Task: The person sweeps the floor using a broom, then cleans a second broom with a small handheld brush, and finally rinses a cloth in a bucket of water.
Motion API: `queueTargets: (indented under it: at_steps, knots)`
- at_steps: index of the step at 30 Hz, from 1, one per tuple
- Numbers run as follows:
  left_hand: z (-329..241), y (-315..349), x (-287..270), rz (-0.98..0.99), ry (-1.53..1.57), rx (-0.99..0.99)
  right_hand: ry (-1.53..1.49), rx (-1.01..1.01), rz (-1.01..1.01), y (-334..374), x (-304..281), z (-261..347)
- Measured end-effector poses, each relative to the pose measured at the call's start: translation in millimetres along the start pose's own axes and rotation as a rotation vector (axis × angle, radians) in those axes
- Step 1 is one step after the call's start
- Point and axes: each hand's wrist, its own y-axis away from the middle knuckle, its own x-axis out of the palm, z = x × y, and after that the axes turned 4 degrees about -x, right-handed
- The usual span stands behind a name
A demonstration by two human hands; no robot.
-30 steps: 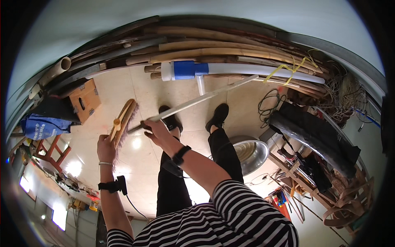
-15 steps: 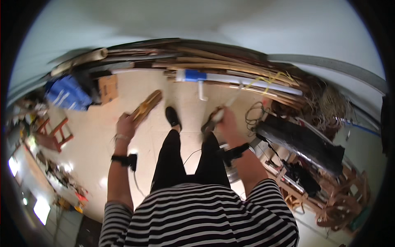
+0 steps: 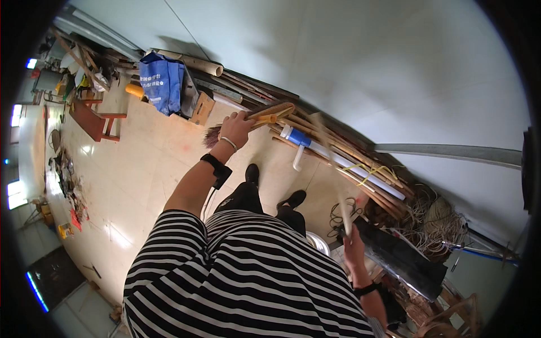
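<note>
My left hand reaches forward, closed round a brush with dark reddish bristles sticking out on its left. Tan wooden pieces, one with a yellow-orange end, project to the right of the same hand; whether they join the brush I cannot tell. At the lower right, my right hand grips a long pale stick. Its far part slants up and left, smeared by motion, in front of a stack of bamboo poles.
Along the wall, a white pipe with a blue fitting lies by the poles. A blue bag and cardboard box stand left. A red-brown stool is farther left. Tangled wire and a black wrapped bundle lie right.
My view has turned left. My left hand has gone forward toward the poles with the brush and wooden pieces. My right hand is lower and farther right, the pale stick raised more upright.
</note>
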Motion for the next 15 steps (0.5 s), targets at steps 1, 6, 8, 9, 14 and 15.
queueTargets:
  at_steps: [1,6,8,9,14,15]
  knots:
    - [2,5,-5,-0.036,0.001,0.011,0.101,-0.062,-0.023,7,-8,18]
    - [1,23,-44,-0.101,-0.052,0.062,0.253,-0.161,-0.042,18,-35,49]
    - [5,31,-57,-0.115,-0.076,0.069,0.245,-0.173,-0.068,14,-42,51]
    - [8,33,-62,-0.177,-0.103,0.107,0.241,-0.198,-0.098,12,-44,51]
    - [12,50,-89,-0.311,-0.153,0.157,0.289,-0.262,-0.064,0,-59,45]
    - [11,52,-94,-0.264,-0.168,0.131,0.318,-0.281,-0.057,-3,-63,44]
